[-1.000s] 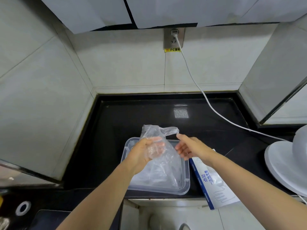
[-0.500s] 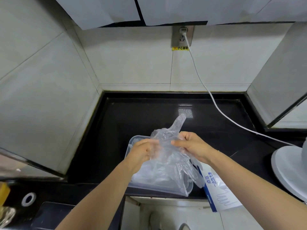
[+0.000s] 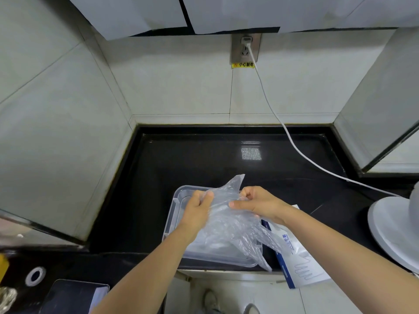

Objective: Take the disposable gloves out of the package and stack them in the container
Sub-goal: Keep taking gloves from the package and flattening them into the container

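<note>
Since the earlier frame, the glove (image 3: 229,220) has been spread wider. Its upper end is pinched by the left hand (image 3: 198,211) and right hand (image 3: 256,203) above the container (image 3: 179,196). Its long axis is slanted down-right, with the tips draped past the right rim.

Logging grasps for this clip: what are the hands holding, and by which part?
The left hand and right hand both pinch a clear glove near its upper end.
</note>
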`<state>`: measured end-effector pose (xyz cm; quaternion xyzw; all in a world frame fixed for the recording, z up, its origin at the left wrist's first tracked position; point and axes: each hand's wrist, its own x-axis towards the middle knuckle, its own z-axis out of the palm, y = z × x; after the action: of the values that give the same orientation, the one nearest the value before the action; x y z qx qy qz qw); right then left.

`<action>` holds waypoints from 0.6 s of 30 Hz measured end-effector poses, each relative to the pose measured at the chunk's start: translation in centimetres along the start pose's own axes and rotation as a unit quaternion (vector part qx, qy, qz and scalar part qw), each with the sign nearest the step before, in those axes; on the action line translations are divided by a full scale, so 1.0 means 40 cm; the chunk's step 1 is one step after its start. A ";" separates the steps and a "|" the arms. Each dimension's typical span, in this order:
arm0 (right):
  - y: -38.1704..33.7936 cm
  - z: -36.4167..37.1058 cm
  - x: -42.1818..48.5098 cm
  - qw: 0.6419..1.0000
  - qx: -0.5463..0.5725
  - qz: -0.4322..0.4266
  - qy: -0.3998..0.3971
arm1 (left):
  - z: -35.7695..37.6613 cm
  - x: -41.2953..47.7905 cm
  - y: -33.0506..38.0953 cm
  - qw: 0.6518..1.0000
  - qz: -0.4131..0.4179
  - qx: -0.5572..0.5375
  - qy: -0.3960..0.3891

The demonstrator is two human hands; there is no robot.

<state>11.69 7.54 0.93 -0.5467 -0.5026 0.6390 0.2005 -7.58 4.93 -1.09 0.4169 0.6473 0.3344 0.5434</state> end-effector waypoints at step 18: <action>-0.006 0.021 0.018 0.992 -0.101 0.059 -0.042 | -0.025 0.023 -0.048 0.997 0.021 -0.032 0.061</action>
<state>10.61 7.86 0.71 -0.5658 -0.5393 0.6179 0.0850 -8.97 4.95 -3.00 0.3915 0.6591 0.3916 0.5089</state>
